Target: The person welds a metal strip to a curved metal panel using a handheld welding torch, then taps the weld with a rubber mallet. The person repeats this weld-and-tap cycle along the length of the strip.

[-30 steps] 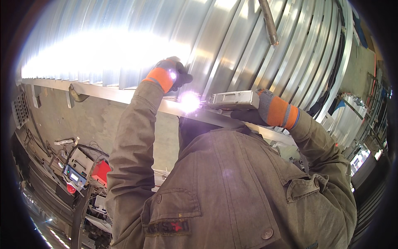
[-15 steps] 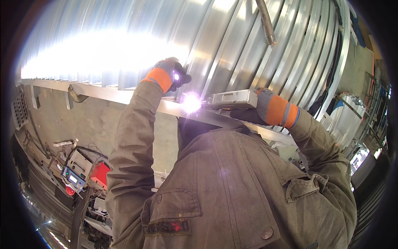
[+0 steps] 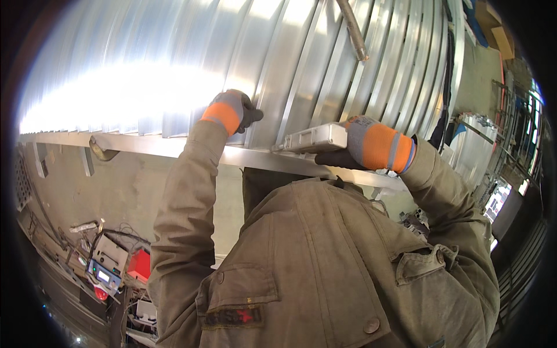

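Observation:
My left hand [image 3: 232,111], in a grey and orange work glove, is closed over the near ends of long silver metal profiles [image 3: 272,95]. Its fingers are curled together, and whatever they may pinch is hidden. To the right, my right hand [image 3: 374,146] in a matching glove grips the back of a light grey, boxy welding gun [image 3: 316,139]. The gun lies almost level and points left, with its front end close to the silver metal rail [image 3: 252,158] that runs along the profile ends. No arc is lit at it.
A brown metal rod [image 3: 353,30] hangs over the profiles at the top. A bent pipe [image 3: 103,152] is under the rail on the left. Below stand a machine with a lit screen [image 3: 104,276] and a red box [image 3: 139,265]. Metal racks [image 3: 522,124] are at the far right.
The bright purple-white glare by the gun's tip has gone out. The view has shifted a little, with the profiles and rail appearing further left and lower. Both gloves remain closed.

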A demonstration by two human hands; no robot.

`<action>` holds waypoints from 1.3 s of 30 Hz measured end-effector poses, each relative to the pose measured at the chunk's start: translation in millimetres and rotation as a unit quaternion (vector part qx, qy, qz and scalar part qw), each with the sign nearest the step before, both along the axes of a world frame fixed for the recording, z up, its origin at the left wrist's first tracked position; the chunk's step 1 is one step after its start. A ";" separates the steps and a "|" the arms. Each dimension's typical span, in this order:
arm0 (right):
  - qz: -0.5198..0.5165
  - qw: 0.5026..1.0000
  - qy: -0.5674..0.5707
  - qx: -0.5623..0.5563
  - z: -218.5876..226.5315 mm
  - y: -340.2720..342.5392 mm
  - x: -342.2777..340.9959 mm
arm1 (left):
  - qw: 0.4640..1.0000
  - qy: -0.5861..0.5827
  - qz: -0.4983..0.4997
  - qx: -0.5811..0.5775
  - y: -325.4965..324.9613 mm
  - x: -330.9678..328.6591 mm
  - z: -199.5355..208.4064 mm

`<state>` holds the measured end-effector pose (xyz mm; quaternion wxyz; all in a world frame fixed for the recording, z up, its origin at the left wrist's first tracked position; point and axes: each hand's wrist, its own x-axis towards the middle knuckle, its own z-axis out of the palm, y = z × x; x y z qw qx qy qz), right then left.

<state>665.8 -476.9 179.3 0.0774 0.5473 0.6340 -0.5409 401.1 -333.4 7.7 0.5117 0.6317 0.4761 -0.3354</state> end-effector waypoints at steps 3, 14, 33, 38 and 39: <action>-0.010 0.999 -0.039 0.005 19.0 -6.8 3.0 | 0.999 0.002 0.007 0.049 -6.1 -5.3 4.9; 0.000 0.985 -0.162 0.057 51.0 -120.0 54.6 | 0.990 -0.039 0.137 0.005 -45.3 20.6 4.4; -0.029 0.982 -0.052 0.181 38.1 -199.3 145.3 | 0.995 0.070 0.027 0.066 -56.8 65.7 -19.8; -0.124 0.990 0.054 0.029 22.2 -140.1 109.9 | 0.993 0.020 0.115 0.019 -59.2 56.0 -14.8; -0.139 0.988 0.061 0.008 18.1 -129.9 104.2 | 0.992 0.015 0.122 0.007 -58.0 56.7 -13.1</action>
